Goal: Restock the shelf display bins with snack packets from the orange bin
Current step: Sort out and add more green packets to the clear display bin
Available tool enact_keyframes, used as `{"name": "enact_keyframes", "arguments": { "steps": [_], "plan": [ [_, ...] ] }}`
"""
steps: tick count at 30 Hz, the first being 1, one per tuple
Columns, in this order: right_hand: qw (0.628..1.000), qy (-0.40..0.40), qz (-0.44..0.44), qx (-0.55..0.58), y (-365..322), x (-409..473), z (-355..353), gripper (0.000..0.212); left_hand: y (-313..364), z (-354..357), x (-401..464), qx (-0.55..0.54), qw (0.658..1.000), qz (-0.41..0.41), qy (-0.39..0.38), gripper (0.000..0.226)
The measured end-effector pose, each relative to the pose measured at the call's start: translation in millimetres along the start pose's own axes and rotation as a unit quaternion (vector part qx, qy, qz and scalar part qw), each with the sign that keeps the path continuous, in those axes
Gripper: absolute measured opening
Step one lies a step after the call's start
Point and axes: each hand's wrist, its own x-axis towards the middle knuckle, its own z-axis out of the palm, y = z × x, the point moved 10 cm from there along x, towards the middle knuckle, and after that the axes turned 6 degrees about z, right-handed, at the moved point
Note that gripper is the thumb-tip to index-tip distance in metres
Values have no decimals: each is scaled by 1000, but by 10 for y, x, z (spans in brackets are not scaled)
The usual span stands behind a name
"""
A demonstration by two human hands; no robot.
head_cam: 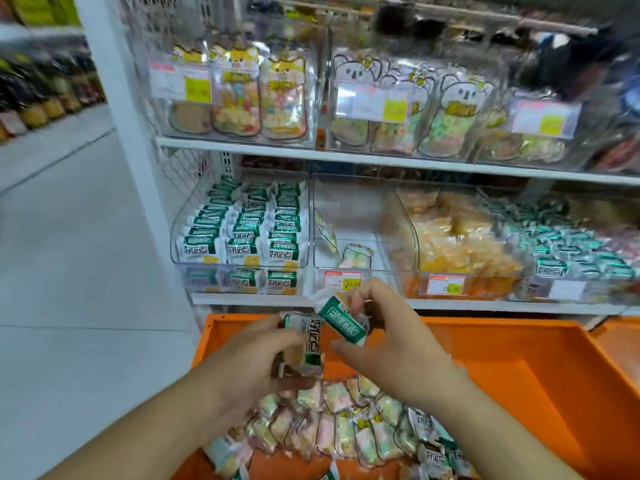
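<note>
My left hand (pixel 254 358) grips a small stack of green-and-white snack packets (pixel 306 341) above the orange bin (pixel 519 368). My right hand (pixel 388 344) pinches one more green-and-white packet (pixel 341 320) right beside that stack. Both hands hover in front of the lower shelf. The left display bin (pixel 239 230) holds neat rows of the same green-and-white packets. Beside it, the middle clear bin (pixel 349 216) holds only two pastel packets. Many pastel and green packets (pixel 332 427) lie loose in the orange bin below my hands.
A clear bin of yellow-orange snacks (pixel 457 244) and another of green packets (pixel 575 247) stand to the right. The upper shelf (pixel 346 157) carries clear bins of animal-shaped bags. A second orange bin (pixel 620 344) is at far right; grey floor (pixel 86 271) lies left.
</note>
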Motion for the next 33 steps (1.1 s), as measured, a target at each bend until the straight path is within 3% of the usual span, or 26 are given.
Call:
{"name": "enact_keyframes", "arguments": {
  "steps": [2, 5, 13, 15, 18, 19, 21, 23, 27, 33],
  "plan": [
    [999, 24, -32, -30, -84, 9, 37, 43, 32, 79, 29, -68, 998, 0, -12, 37],
    [997, 38, -51, -44, -95, 36, 71, 49, 109, 187, 79, -73, 997, 29, -19, 31],
    [997, 24, -11, 70, 83, 244, 2, 35, 280, 6, 290, -77, 994, 65, 49, 32],
    [997, 17, -11, 71, 69, 271, 4, 47, 302, -9, 308, -57, 995, 71, 45, 32],
    [999, -23, -19, 16, 61, 295, 72, 72, 378, 13, 273, 15, 994, 98, 39, 9],
    [999, -28, -23, -13, 52, 300, 79, 73, 389, 0, 264, 30, 993, 104, 41, 12],
    [998, -26, -14, -55, 63, 302, 81, 66, 370, 2, 258, 35, 994, 96, 40, 10],
    [999, -12, 5, -52, 86, 304, 49, 50, 322, -2, 269, -6, 996, 79, 37, 25],
    [995, 9, 68, 73, 237, 312, -41, 21, 205, -117, 309, -44, 995, 54, 77, 38],
    [950, 34, 117, 288, 337, 267, -95, 25, 248, -173, 302, -56, 992, 77, 83, 28]
  ]
}}
